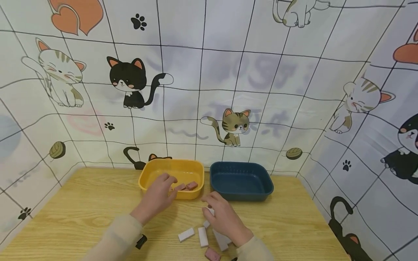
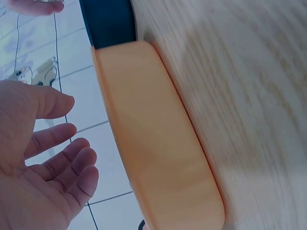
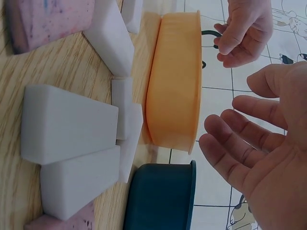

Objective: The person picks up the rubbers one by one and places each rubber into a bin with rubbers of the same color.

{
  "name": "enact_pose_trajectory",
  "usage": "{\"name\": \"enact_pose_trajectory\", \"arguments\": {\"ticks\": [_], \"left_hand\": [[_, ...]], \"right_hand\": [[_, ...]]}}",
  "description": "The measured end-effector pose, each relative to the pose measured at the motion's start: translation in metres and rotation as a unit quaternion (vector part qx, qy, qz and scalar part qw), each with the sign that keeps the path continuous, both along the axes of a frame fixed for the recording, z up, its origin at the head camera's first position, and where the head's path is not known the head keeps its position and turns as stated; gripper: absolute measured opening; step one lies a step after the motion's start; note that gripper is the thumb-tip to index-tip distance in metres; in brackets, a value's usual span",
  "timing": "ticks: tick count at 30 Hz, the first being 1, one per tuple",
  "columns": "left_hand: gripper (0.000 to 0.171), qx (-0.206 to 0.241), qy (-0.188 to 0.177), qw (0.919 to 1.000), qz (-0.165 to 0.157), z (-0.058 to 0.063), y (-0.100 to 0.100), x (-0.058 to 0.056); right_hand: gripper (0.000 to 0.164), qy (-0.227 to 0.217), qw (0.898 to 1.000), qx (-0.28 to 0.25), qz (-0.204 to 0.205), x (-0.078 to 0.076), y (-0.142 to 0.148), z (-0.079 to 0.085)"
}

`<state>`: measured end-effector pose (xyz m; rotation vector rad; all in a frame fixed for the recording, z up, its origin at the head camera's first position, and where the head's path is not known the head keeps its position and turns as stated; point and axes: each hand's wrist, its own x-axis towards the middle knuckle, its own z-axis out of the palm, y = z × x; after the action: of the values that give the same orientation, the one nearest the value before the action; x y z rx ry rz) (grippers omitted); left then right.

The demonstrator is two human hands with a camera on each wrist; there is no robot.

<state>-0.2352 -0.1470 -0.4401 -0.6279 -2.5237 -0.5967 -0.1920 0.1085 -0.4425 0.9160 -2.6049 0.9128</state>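
Note:
Over the near rim of a yellow bin [image 1: 192,195] hangs my left hand [image 1: 156,197], fingers loosely bent. Nothing is held between them in the left wrist view. Inside that bin lie several pinkish blocks [image 1: 192,185], partly hidden by this hand. My right hand [image 1: 222,216] hovers above several white rectangular blocks [image 1: 203,237] on the table, covering some of them in the head view. Its relaxed, spread fingers [image 3: 230,163] hold nothing. A speckled pink block [image 1: 212,254] lies near the white ones, and another pink block [image 3: 67,220] shows at the right wrist view's lower edge.
A dark blue bin [image 1: 241,195] stands just right of the yellow one; its visible inside holds no blocks. Both are at the back of the wooden table [image 1: 287,224], against a cat-patterned sheet [image 1: 183,72]. A small black object [image 1: 141,241] sits by the left sleeve.

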Motion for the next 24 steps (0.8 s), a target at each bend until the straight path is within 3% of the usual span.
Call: {"name": "enact_pose_trajectory", "arguments": {"ticks": [4,15,24], "left_hand": [[0.023,-0.002,0.016,0.9998,-0.015,-0.002,0.004,0.006],[0.030,-0.006,0.014,0.9990,-0.042,-0.001,0.012,0.017],[0.037,-0.023,-0.008,0.9981,-0.056,-0.004,0.018,0.025]], "right_hand": [[0.021,-0.002,1.000,-0.002,-0.006,0.003,0.001,0.001],[0.020,0.008,1.000,-0.017,-0.021,0.006,0.004,-0.001],[0.020,-0.007,0.999,-0.017,-0.032,0.009,0.009,-0.003]]}}
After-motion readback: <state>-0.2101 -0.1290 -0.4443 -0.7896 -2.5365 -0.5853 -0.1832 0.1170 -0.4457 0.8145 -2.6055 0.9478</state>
